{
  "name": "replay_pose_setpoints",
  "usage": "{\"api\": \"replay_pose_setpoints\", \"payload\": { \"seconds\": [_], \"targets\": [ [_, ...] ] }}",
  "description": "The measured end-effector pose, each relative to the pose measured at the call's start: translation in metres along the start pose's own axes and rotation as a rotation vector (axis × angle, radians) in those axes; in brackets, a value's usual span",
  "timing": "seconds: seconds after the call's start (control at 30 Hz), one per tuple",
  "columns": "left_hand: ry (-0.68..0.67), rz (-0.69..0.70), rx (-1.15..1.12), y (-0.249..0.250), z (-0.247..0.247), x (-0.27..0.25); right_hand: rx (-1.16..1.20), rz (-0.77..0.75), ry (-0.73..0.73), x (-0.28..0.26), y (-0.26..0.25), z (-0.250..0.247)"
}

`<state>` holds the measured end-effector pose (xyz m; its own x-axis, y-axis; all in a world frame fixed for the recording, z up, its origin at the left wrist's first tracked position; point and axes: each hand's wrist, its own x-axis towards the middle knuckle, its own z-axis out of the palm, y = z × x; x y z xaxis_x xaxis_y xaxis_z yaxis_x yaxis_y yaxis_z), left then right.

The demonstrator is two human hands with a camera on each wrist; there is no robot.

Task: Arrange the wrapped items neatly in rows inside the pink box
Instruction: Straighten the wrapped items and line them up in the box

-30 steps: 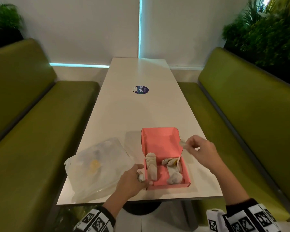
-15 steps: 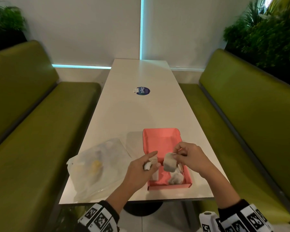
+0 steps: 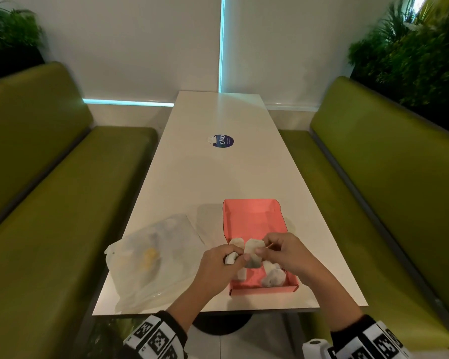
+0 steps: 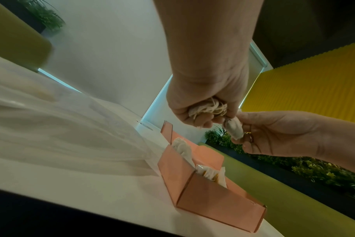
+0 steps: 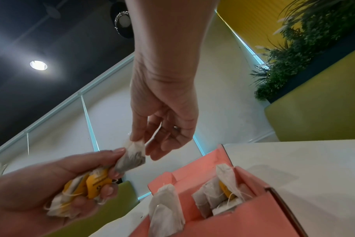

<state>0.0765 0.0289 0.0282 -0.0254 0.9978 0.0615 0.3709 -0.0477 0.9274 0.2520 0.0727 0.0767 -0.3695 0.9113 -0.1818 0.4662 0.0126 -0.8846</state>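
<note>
Both hands are held close together above the near end of the table, forearms reaching in from the lower edge of the head view, each wrist banded with black-and-white marker patterns. The left hand (image 3: 219, 264) is curled, its fingers closed round a bunch of tea bags (image 5: 79, 190), and a further tea bag (image 5: 132, 158) is pinched at its fingertips. That same bag is pinched from above by the right hand (image 3: 285, 252) between thumb and forefinger, the remaining fingers loosely extended. A ring is seen on one right finger.

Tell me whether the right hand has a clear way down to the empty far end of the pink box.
Probably yes: the right hand pinches a tea bag above the pink box, whose lid is open and far end bare.
</note>
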Motion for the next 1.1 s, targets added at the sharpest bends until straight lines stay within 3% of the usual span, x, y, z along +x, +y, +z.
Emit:
{"api": "replay_pose_setpoints", "payload": {
  "seconds": [0.6, 0.7, 0.77, 0.87, 0.93, 1.03, 1.1],
  "targets": [
    [0.031, 0.021, 0.031, -0.005, 0.002, 0.002, 0.036, -0.049, 0.069, 0.002, -0.001, 0.01],
    [0.043, 0.025, 0.037, -0.005, 0.001, 0.002, -0.059, -0.037, -0.018, 0.003, 0.004, 0.011],
    [0.033, 0.033, 0.034, -0.005, 0.001, 0.0, -0.132, 0.0, -0.001, 0.004, 0.009, 0.012],
    [0.084, -0.042, 0.064, -0.009, -0.003, -0.001, -0.198, 0.036, 0.051, 0.008, 0.018, 0.014],
    [0.113, -0.164, 0.107, -0.012, -0.006, -0.001, -0.252, 0.075, 0.037, 0.01, 0.023, 0.017],
    [0.046, -0.35, 0.101, -0.015, -0.006, -0.003, -0.342, 0.117, -0.057, 0.016, 0.028, 0.027],
    [-0.004, -0.394, 0.107, -0.014, -0.004, -0.004, -0.45, 0.122, -0.13, 0.019, 0.029, 0.035]
  ]
}}
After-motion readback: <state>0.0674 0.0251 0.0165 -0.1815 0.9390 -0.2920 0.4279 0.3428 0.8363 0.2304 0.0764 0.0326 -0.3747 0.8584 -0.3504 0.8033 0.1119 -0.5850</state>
